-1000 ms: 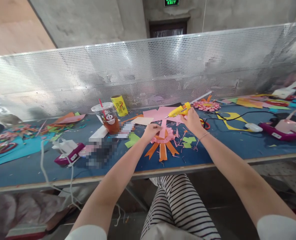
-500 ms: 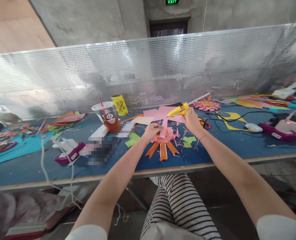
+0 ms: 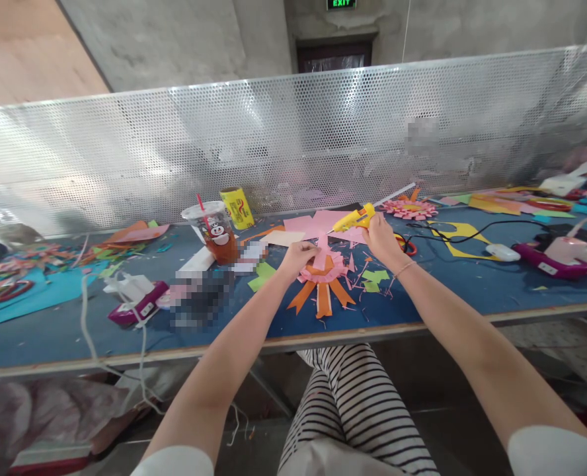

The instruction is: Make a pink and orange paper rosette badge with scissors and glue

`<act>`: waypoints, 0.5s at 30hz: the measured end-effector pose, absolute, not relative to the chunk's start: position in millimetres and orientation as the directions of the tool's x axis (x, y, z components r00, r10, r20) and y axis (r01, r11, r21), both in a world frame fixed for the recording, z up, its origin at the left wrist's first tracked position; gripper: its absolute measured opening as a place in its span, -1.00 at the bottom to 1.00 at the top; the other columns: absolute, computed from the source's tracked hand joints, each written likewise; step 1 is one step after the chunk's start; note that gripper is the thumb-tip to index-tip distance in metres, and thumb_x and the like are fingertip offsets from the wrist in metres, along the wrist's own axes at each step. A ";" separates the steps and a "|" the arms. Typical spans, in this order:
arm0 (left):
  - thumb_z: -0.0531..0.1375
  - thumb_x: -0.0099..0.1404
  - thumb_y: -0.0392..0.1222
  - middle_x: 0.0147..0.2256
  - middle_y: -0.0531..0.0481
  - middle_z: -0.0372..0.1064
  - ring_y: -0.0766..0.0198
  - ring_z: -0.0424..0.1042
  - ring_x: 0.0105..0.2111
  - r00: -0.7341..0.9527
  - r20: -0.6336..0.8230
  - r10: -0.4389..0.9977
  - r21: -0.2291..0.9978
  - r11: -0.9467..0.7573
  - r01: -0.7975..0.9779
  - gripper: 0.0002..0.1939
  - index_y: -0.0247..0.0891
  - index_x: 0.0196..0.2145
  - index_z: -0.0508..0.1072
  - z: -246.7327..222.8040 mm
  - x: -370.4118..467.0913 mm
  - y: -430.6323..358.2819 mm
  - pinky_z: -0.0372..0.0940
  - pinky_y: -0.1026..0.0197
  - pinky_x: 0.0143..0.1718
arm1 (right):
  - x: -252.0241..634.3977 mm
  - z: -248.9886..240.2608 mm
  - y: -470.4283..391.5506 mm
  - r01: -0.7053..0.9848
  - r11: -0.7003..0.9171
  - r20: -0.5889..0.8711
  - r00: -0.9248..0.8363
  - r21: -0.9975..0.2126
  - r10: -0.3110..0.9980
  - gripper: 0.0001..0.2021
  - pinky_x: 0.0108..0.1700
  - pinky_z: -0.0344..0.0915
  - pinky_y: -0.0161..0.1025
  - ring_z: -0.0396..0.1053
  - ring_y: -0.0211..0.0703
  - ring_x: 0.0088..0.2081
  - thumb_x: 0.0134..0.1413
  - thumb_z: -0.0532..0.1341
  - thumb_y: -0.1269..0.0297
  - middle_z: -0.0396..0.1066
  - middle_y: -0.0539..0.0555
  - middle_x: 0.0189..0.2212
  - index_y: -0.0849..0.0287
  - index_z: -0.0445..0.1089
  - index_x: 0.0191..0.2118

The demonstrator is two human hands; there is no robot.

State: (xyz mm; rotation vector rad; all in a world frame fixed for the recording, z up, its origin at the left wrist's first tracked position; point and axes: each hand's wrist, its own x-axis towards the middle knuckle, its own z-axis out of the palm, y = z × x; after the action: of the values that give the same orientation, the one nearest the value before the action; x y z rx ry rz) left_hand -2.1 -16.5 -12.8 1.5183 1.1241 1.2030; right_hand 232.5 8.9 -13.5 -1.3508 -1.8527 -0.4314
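Note:
My right hand [image 3: 380, 236] is closed round the handle of a yellow glue gun [image 3: 353, 218], its nozzle pointing left. A pink paper strip [image 3: 322, 253] is pinched in the fingers of my left hand [image 3: 299, 256], just below the nozzle. Whether the nozzle touches the strip I cannot tell. Under the strip, on the blue table, lies a paper rosette [image 3: 342, 271] with a pink pleated rim, an orange middle and orange tails [image 3: 324, 301] spread toward me. Part of its left rim is hidden by my left hand.
A drink cup [image 3: 217, 235] and a yellow roll [image 3: 238, 210] stand back left. Another rosette [image 3: 409, 209] lies back right. Pink sheets [image 3: 303, 226] and green scraps [image 3: 373, 279] surround the work. Purple power strips [image 3: 554, 260] sit either side; a metal mesh screen [image 3: 283, 145] rises behind.
My left hand has shifted slightly up and left with the pink strip, showing more of the rosette's orange middle. My right hand and the glue gun are nearly still.

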 end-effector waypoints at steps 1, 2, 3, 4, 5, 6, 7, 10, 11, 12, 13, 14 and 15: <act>0.25 -0.10 -0.18 -0.70 0.12 0.19 0.49 0.11 -0.69 0.125 0.196 0.973 0.970 -0.211 0.122 -0.83 -0.34 -0.65 0.37 -12.3 -2.2 -16.9 0.02 0.38 -0.65 | 232.7 -13.8 9.2 0.915 0.368 0.757 -0.123 -0.163 0.642 -0.79 -0.22 0.25 0.03 0.27 0.11 -0.20 0.09 -0.03 0.33 0.25 0.33 -0.24 0.34 0.15 -0.19; 0.26 -0.10 -0.18 -0.70 0.12 0.19 0.49 0.12 -0.69 0.127 0.195 0.973 0.971 -0.209 0.114 -0.83 -0.34 -0.64 0.37 -12.1 -2.3 -17.1 0.02 0.37 -0.65 | 232.9 -14.4 9.7 0.918 0.364 0.761 -0.123 -0.157 0.638 -0.79 -0.22 0.25 0.03 0.27 0.11 -0.21 0.09 -0.03 0.33 0.25 0.33 -0.24 0.34 0.15 -0.18; 0.26 -0.11 -0.18 -0.70 0.12 0.19 0.49 0.12 -0.69 0.130 0.193 0.973 0.973 -0.207 0.105 -0.83 -0.34 -0.64 0.37 -12.0 -2.5 -17.2 0.03 0.37 -0.65 | 233.0 -15.2 10.6 0.919 0.363 0.766 -0.121 -0.153 0.631 -0.78 -0.23 0.26 0.02 0.28 0.11 -0.21 0.09 -0.03 0.32 0.25 0.34 -0.24 0.35 0.15 -0.18; 0.26 -0.11 -0.18 -0.70 0.12 0.19 0.49 0.12 -0.69 0.134 0.191 0.972 0.974 -0.204 0.095 -0.82 -0.34 -0.64 0.37 -12.1 -2.7 -17.1 0.03 0.37 -0.65 | 233.1 -16.2 11.7 0.919 0.364 0.772 -0.117 -0.155 0.624 -0.77 -0.23 0.26 0.01 0.28 0.11 -0.21 0.09 -0.02 0.30 0.26 0.34 -0.24 0.35 0.15 -0.17; 0.27 -0.11 -0.18 -0.71 0.13 0.18 0.49 0.13 -0.69 0.137 0.187 0.973 0.977 -0.200 0.081 -0.82 -0.35 -0.64 0.37 -12.3 -3.0 -16.9 0.04 0.37 -0.65 | 233.3 -17.1 12.9 0.917 0.363 0.778 -0.106 -0.165 0.620 -0.75 -0.23 0.26 0.00 0.29 0.11 -0.21 0.09 -0.01 0.27 0.26 0.33 -0.24 0.34 0.15 -0.16; 0.28 -0.12 -0.18 -0.71 0.13 0.18 0.48 0.14 -0.69 0.140 0.184 0.973 0.979 -0.195 0.064 -0.82 -0.35 -0.63 0.38 -12.7 -3.3 -16.4 0.05 0.37 -0.64 | 233.8 -17.8 14.4 0.915 0.357 0.779 -0.084 -0.186 0.621 -0.72 -0.24 0.27 -0.01 0.29 0.10 -0.21 0.08 0.01 0.23 0.27 0.32 -0.24 0.33 0.15 -0.15; 0.28 -0.13 -0.18 -0.70 0.13 0.19 0.48 0.15 -0.69 0.144 0.181 0.973 0.981 -0.189 0.041 -0.81 -0.35 -0.62 0.38 -13.1 -3.6 -15.9 0.07 0.37 -0.63 | 235.1 -18.5 16.0 0.912 0.347 0.774 -0.056 -0.217 0.630 -0.68 -0.25 0.27 -0.02 0.30 0.10 -0.21 0.06 0.04 0.17 0.28 0.31 -0.25 0.33 0.16 -0.15; 0.32 -0.18 -0.17 -0.65 0.11 0.25 0.45 0.23 -0.65 0.154 0.166 0.974 0.986 -0.160 -0.054 -0.77 -0.35 -0.59 0.39 -14.3 -4.8 -14.0 0.15 0.35 -0.58 | 247.0 -19.6 22.5 0.890 0.290 0.713 0.053 -0.351 0.699 -0.54 -0.25 0.28 -0.05 0.32 0.11 -0.21 -0.04 0.12 0.03 0.31 0.31 -0.27 0.34 0.18 -0.14; 0.33 -0.20 -0.17 -0.64 0.10 0.27 0.44 0.25 -0.63 0.155 0.159 0.975 0.985 -0.147 -0.085 -0.76 -0.34 -0.58 0.39 -14.7 -5.2 -13.6 0.18 0.34 -0.56 | 254.8 -20.1 25.3 0.878 0.264 0.679 0.089 -0.399 0.729 -0.51 -0.24 0.29 -0.05 0.32 0.11 -0.20 -0.06 0.13 0.01 0.32 0.31 -0.27 0.34 0.20 -0.13; 0.34 -0.22 -0.17 -0.63 0.10 0.27 0.43 0.26 -0.63 0.155 0.151 0.976 0.985 -0.135 -0.110 -0.75 -0.34 -0.58 0.39 -14.9 -5.5 -13.2 0.20 0.33 -0.55 | 264.8 -21.0 28.5 0.865 0.237 0.640 0.120 -0.443 0.758 -0.50 -0.23 0.29 -0.05 0.33 0.11 -0.20 -0.08 0.14 0.00 0.33 0.31 -0.27 0.34 0.21 -0.13; 0.35 -0.23 -0.17 -0.63 0.10 0.27 0.43 0.26 -0.62 0.151 0.145 0.978 0.983 -0.125 -0.130 -0.74 -0.34 -0.58 0.39 -15.1 -5.8 -13.0 0.20 0.32 -0.55 | 276.8 -22.2 32.0 0.852 0.208 0.602 0.147 -0.480 0.785 -0.52 -0.22 0.28 -0.05 0.34 0.10 -0.20 -0.08 0.14 0.00 0.35 0.30 -0.28 0.32 0.24 -0.13; 0.35 -0.23 -0.17 -0.63 0.10 0.27 0.43 0.26 -0.62 0.145 0.140 0.980 0.982 -0.119 -0.144 -0.74 -0.34 -0.57 0.40 -15.1 -6.0 -12.9 0.21 0.32 -0.55 | 290.5 -23.9 35.8 0.844 0.184 0.572 0.166 -0.504 0.803 -0.56 -0.20 0.28 -0.05 0.34 0.09 -0.19 -0.07 0.13 0.02 0.36 0.28 -0.28 0.29 0.28 -0.16; 0.36 -0.23 -0.17 -0.62 0.10 0.27 0.43 0.26 -0.62 0.137 0.138 0.981 0.981 -0.117 -0.154 -0.74 -0.35 -0.57 0.40 -15.0 -6.2 -13.0 0.21 0.32 -0.54 | 305.3 -26.2 39.5 0.843 0.181 0.553 0.156 -0.506 0.819 -0.62 -0.18 0.27 -0.03 0.34 0.08 -0.18 -0.05 0.12 0.05 0.38 0.26 -0.28 0.25 0.32 -0.19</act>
State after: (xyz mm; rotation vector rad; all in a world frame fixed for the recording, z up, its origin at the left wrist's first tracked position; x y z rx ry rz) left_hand -6.2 -13.0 -15.0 1.2583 0.9302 1.2568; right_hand 305.3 39.5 -26.2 -1.6099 -1.6351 -0.0379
